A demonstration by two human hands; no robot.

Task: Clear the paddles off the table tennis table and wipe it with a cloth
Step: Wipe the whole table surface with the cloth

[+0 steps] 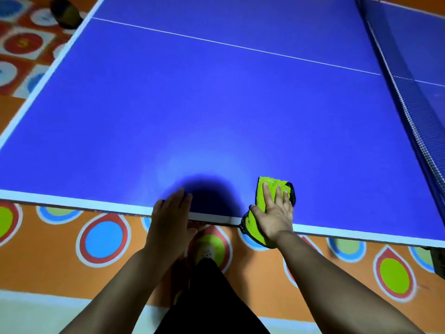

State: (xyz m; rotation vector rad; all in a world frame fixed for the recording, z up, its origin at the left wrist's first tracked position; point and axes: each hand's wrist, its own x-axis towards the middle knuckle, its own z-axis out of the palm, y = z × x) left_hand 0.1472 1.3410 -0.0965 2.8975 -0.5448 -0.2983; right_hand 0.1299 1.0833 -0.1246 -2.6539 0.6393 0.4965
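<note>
Your right hand [273, 214] presses flat-fingered on the cloth [271, 182], which overhangs the table [216, 104] edge; pulling back could drop it.

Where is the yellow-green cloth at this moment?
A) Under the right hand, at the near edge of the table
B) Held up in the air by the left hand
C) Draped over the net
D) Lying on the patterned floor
A: the cloth lies over the near edge of the table with the right hand pressed flat on it, while the left hand rests bare on the edge beside it.
</note>
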